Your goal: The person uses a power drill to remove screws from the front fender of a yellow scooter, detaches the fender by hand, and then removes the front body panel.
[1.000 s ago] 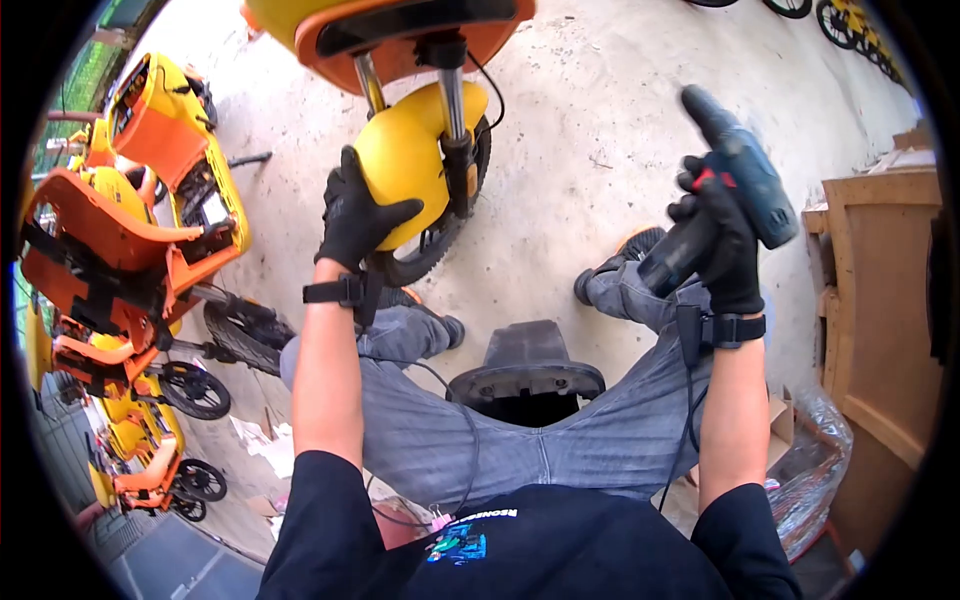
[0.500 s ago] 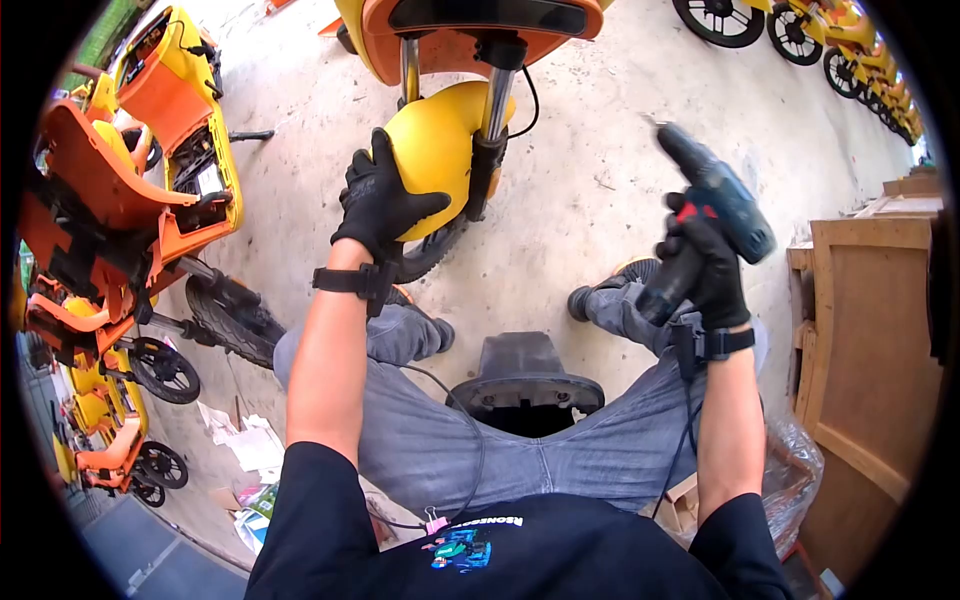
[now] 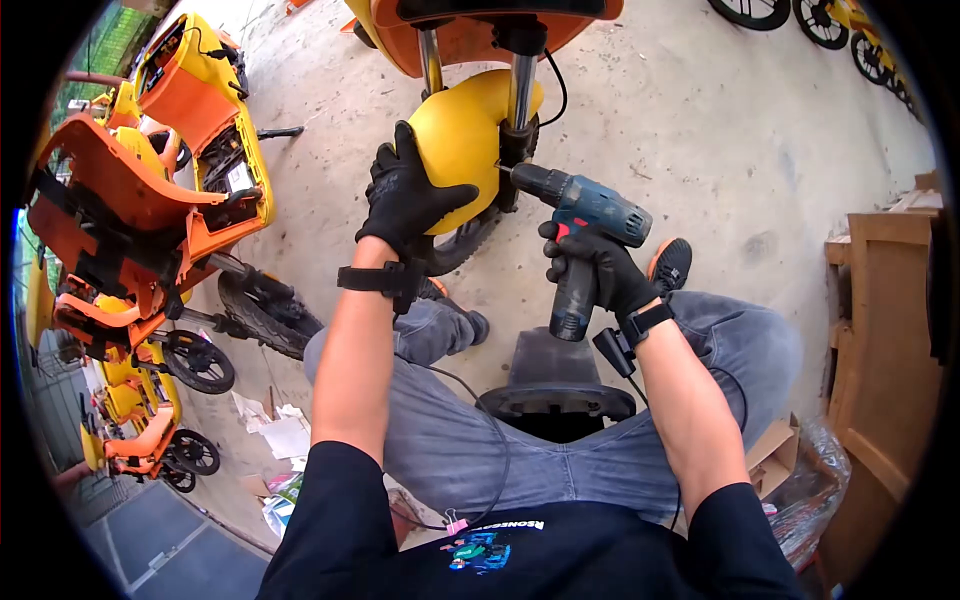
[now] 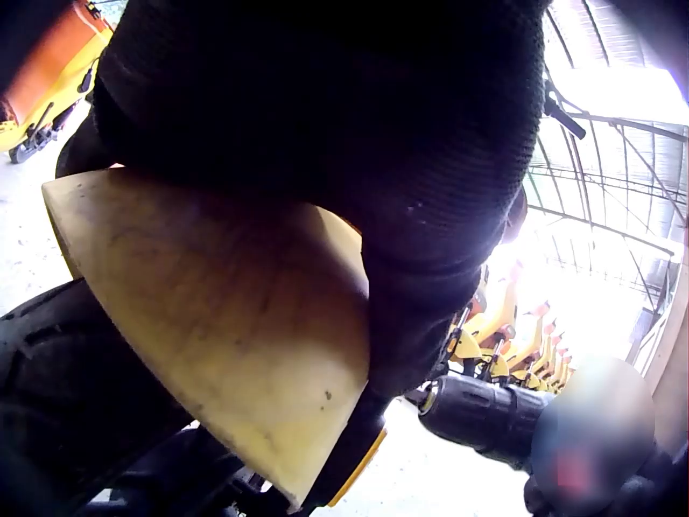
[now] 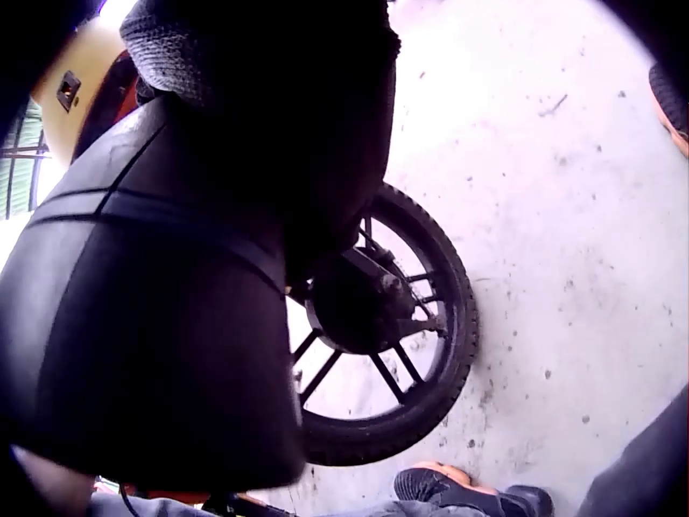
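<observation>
A yellow front mudguard sits between the fork legs of a yellow-and-orange bike, over its black front wheel. My gloved left hand grips the mudguard, thumb and fingers spread around its curve. In the left wrist view the mudguard's underside shows dirty beneath that hand. My gloved right hand holds a blue-and-black cordless drill by its handle. Its bit points left, with the tip right at the mudguard's edge beside the fork leg. The drill's dark base fills much of the right wrist view.
Partly stripped orange-and-yellow bikes stand close on the left. More bikes line the far right. A wooden crate is at the right, near plastic wrap. A black plastic part lies between the person's legs.
My right hand has swung the drill leftward from the right side, bringing its bit up to the mudguard. My left hand has kept its grip on the mudguard.
</observation>
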`<action>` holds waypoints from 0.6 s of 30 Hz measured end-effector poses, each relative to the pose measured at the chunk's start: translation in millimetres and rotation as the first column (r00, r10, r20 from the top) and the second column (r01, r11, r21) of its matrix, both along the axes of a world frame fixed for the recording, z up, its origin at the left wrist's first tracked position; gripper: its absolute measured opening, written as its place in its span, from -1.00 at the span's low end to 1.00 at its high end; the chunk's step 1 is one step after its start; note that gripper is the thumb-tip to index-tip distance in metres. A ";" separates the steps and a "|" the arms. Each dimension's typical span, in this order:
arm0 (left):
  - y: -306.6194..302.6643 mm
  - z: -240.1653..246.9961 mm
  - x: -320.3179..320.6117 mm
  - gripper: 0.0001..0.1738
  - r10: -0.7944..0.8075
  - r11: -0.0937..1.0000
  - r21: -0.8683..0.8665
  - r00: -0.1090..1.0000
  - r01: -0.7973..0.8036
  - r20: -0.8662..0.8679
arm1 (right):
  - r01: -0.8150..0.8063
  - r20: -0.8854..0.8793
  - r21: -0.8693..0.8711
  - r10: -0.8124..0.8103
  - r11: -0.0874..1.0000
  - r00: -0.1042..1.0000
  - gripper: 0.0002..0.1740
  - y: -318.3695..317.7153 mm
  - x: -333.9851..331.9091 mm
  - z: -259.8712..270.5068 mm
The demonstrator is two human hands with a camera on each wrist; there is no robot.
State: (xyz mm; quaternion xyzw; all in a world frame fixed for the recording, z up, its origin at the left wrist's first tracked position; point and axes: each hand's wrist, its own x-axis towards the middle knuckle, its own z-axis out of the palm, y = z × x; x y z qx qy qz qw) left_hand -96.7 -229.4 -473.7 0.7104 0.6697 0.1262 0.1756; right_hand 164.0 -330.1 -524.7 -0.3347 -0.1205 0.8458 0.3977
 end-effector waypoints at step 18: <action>5.5 -6.0 -5.8 0.38 -0.114 0.993 -0.002 0.974 0.116 0.194 | 0.057 -0.260 -0.091 -0.079 0.994 0.962 -0.57 -11.7 -13.0 -40.4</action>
